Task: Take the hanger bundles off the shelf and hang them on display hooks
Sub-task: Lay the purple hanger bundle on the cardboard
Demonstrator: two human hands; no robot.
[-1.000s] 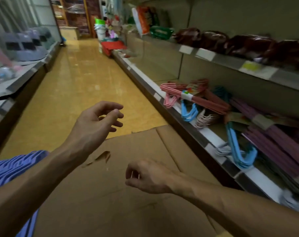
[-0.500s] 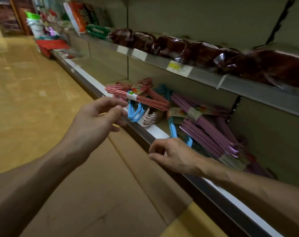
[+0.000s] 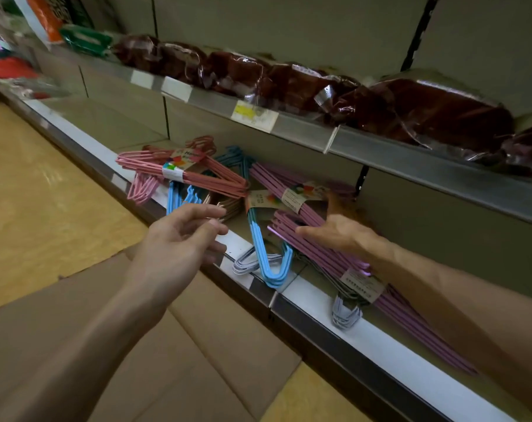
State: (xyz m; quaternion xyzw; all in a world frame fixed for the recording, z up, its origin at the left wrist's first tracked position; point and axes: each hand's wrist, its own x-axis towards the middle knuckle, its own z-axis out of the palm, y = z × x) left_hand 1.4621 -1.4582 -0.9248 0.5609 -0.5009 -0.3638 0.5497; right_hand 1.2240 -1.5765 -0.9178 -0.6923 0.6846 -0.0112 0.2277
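Observation:
Several hanger bundles lie on the lower shelf (image 3: 389,341): a salmon-pink bundle (image 3: 197,175) with a paper label at the left, a blue bundle (image 3: 266,260) hanging over the shelf edge, and purple bundles (image 3: 325,254) at the right. My right hand (image 3: 335,231) reaches into the shelf and rests on the purple bundle, thumb stretched along it, fingers extended and blurred. My left hand (image 3: 182,233) hovers in front of the shelf edge with relaxed fingers, holding nothing. No display hooks are in view.
Grey hangers (image 3: 345,313) and whitish hangers (image 3: 246,263) poke over the shelf edge. The upper shelf (image 3: 411,153) carries dark red wrapped packages (image 3: 426,111). A flattened cardboard box (image 3: 197,345) lies below my arms on the yellow floor (image 3: 30,208).
The view has swung right toward the shelf. My right hand has moved from the shelf edge in onto the purple bundle. My left hand has come closer to the shelf front.

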